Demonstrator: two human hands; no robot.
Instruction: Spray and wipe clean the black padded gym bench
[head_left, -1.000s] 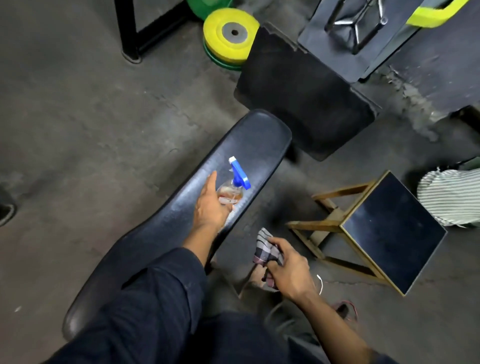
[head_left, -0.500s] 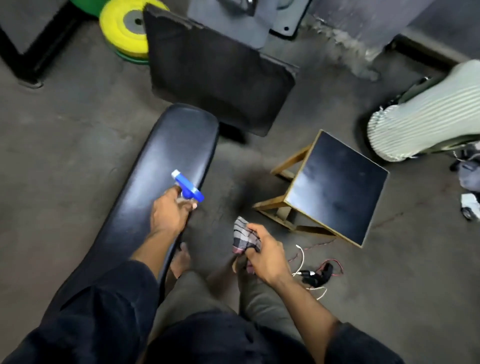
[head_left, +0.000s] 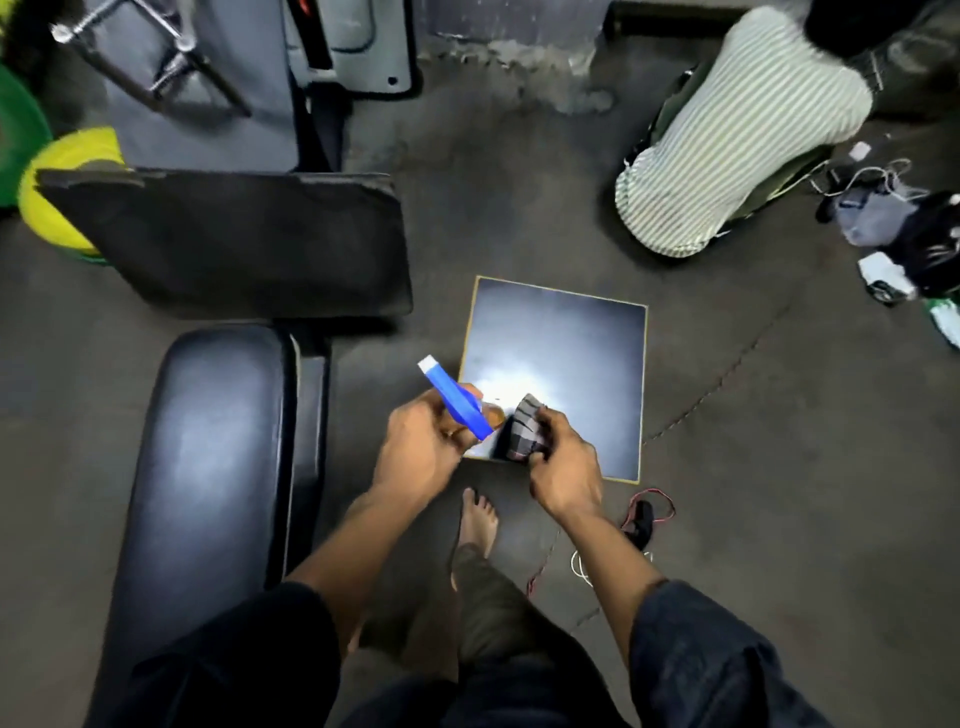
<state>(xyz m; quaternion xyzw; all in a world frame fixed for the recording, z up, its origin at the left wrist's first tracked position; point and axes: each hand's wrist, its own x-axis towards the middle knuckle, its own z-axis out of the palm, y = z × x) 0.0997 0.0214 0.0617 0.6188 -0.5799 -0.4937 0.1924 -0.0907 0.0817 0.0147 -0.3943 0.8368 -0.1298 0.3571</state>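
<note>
One black padded gym bench (head_left: 208, 467) lies at the left, running from the lower left toward the top. Neither hand touches it. One spray bottle (head_left: 457, 402), blue trigger head with white nozzle tip, is gripped by the left hand (head_left: 421, 449), fingers curled closed around it, nozzle pointing up and left. One checked cloth (head_left: 524, 431), bunched, is clenched in the right hand (head_left: 563, 473). Both hands meet just beside each other over the near edge of one square black-topped stool (head_left: 561, 338), right of the bench. No legible labels or writing.

Surroundings: one black mat (head_left: 234, 239) beyond the bench end; one yellow weight plate (head_left: 62, 156) partly hidden behind it; one striped fabric bundle (head_left: 727, 140) upper right; loose cables (head_left: 649, 514) on the floor near one bare foot (head_left: 475, 519).
</note>
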